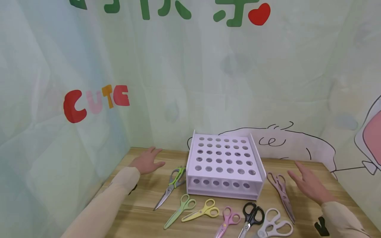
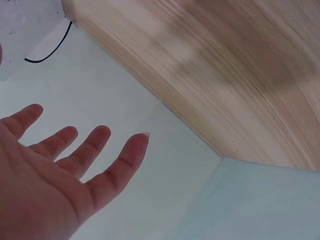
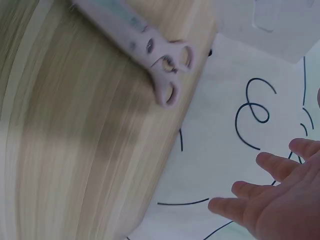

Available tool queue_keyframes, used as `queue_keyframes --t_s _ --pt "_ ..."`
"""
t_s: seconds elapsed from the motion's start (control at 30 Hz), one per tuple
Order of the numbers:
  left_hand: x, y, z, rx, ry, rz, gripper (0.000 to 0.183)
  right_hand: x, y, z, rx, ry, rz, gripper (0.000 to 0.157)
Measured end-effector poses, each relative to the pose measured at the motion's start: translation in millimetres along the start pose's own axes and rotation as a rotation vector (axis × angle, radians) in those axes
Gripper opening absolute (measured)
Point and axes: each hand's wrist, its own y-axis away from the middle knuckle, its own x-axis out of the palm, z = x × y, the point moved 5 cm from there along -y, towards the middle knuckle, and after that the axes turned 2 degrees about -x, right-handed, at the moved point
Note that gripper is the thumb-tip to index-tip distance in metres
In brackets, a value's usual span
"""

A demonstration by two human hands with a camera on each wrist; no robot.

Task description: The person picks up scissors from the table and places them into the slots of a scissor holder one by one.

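Note:
My left hand (image 1: 146,162) hovers above the table's left side with fingers spread, holding nothing; the green-and-grey scissors (image 1: 172,185) lie nearest to it. On the right, my right hand (image 1: 311,185) is held out with fingers apart, beside the mauve scissors (image 1: 281,191). Between the hands stands a white rack (image 1: 227,190) with rows of round holes. In front of it lie light green scissors (image 1: 180,211), yellow scissors (image 1: 202,211), pink scissors (image 1: 227,219), black-handled scissors (image 1: 251,216) and white-handled scissors (image 1: 272,224). The lower frame edge cuts off some blades.
The wooden table (image 1: 143,198) meets a printed cloth backdrop (image 1: 178,82) at its back and left edges. In the left wrist view, a table corner (image 2: 225,150) shows beyond the fingers.

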Motion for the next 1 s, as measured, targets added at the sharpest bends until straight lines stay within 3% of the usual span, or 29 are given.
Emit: queue_keyframes --t_s 0.27,0.47,0.57,1.0 --pt "3.0 -1.0 -6.1 0.005 0.086 -0.014 0.07 5.0 -3.0 22.6 0.125 -0.271 0.03 0.083" --pt "8.1 -2.8 -7.9 -0.008 0.14 -0.011 0.074 15.1 -3.1 41.8 0.105 -0.564 0.033 0.078" --pt "11.2 -4.3 -8.5 -0.021 0.156 -0.006 0.076 19.1 -3.0 51.5 0.077 -0.655 0.042 0.075" --pt "35.5 -11.2 -15.2 -0.084 0.218 0.042 0.08 39.8 -3.4 82.0 -0.051 -0.775 0.093 0.069"
